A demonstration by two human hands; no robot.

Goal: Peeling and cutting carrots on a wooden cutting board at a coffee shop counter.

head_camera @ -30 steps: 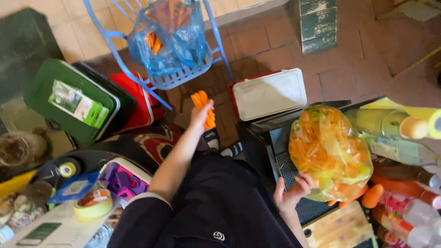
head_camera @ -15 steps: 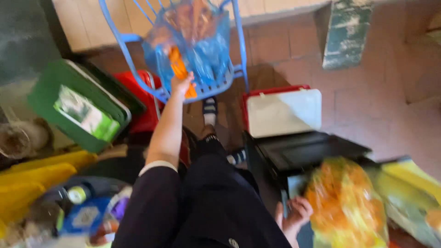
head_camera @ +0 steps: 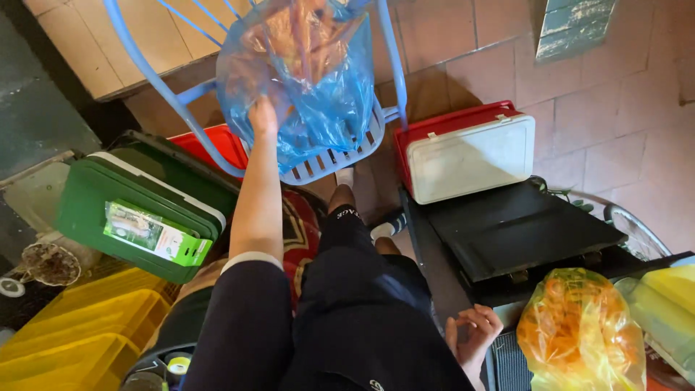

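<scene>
Left hand (head_camera: 262, 116) reaches into the crumpled blue plastic bag (head_camera: 318, 87) on the blue slatted chair (head_camera: 340, 156)'s seat, grip hidden; right hand (head_camera: 472, 334), fingers loosely spread, rests beside the clear plastic bag of orange pieces (head_camera: 579, 333).

A blue plastic bag (head_camera: 318, 94) is slumped on the seat of a light blue chair (head_camera: 340, 156), crinkly and see-through, with orange stuff seen blurrily inside. Its mouth is pressed right against the left hand (head_camera: 262, 116) fingertips, and the bulk is bunched just right of them.

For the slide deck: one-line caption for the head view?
Left hand reaches into blue bag on blue chair; right hand rests open beside yellow bag.
</scene>
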